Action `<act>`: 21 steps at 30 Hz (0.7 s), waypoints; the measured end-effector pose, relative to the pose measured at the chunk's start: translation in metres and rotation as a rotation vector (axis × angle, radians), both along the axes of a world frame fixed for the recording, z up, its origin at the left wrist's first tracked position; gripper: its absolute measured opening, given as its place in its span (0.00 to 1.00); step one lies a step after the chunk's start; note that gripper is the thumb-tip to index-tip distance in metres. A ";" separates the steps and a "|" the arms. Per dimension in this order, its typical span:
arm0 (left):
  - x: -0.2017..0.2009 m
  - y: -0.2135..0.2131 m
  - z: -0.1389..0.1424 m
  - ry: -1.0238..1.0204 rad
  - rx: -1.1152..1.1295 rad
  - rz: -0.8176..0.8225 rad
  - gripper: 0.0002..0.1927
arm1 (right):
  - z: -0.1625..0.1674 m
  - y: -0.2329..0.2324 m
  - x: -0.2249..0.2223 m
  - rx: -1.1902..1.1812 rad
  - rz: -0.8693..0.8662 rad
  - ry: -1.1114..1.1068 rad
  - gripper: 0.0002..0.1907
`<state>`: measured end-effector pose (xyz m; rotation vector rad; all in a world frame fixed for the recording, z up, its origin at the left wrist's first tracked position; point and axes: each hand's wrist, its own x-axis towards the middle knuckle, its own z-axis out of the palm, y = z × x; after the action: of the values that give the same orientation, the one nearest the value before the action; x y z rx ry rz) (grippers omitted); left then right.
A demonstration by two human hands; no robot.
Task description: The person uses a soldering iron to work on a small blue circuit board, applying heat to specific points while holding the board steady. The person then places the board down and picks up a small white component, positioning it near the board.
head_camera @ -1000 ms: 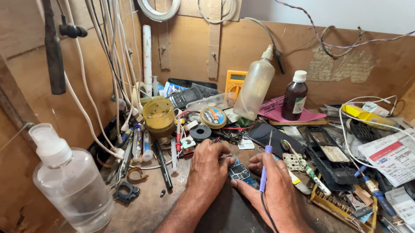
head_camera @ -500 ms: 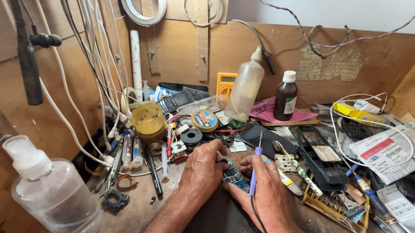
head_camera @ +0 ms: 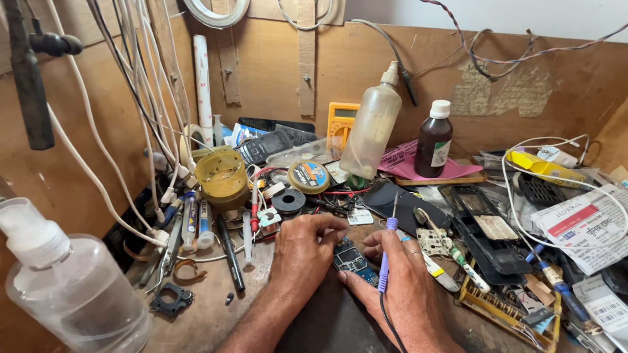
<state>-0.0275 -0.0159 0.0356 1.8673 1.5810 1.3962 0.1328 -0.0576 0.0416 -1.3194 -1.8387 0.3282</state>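
A small circuit board [head_camera: 353,261] lies on the dark mat [head_camera: 333,330] at the middle of the bench. My left hand [head_camera: 306,254] rests on the board's left edge and pins it with curled fingers. My right hand [head_camera: 399,285] grips a purple-handled soldering iron [head_camera: 386,250] like a pen. The iron points upward, its metal tip is above the hand, and its dark cord trails back over my wrist. The lower part of the board is hidden between the two hands.
A clear plastic bottle [head_camera: 67,292] stands at the near left. Behind the hands are a yellow tub [head_camera: 222,176], a solder wick reel [head_camera: 309,176], a squeeze bottle [head_camera: 371,129], a brown bottle [head_camera: 433,140] and a yellow multimeter [head_camera: 340,124]. Phone parts and papers [head_camera: 587,222] crowd the right.
The view has shifted a little, so the bench items sit further left in the frame. Both hands stay on the board and the iron, with only slight finger movement.
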 end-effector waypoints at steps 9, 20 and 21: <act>-0.001 -0.002 -0.005 -0.015 0.041 -0.001 0.07 | -0.002 0.002 0.000 0.025 0.001 -0.009 0.30; -0.011 -0.008 -0.007 0.047 0.022 -0.132 0.20 | -0.001 0.000 0.001 -0.001 -0.008 -0.007 0.30; -0.011 -0.009 -0.006 0.047 0.032 -0.131 0.20 | -0.001 0.000 0.001 0.008 -0.007 -0.012 0.29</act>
<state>-0.0383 -0.0248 0.0295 1.9979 1.4365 1.3374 0.1336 -0.0573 0.0410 -1.3245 -1.8433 0.3098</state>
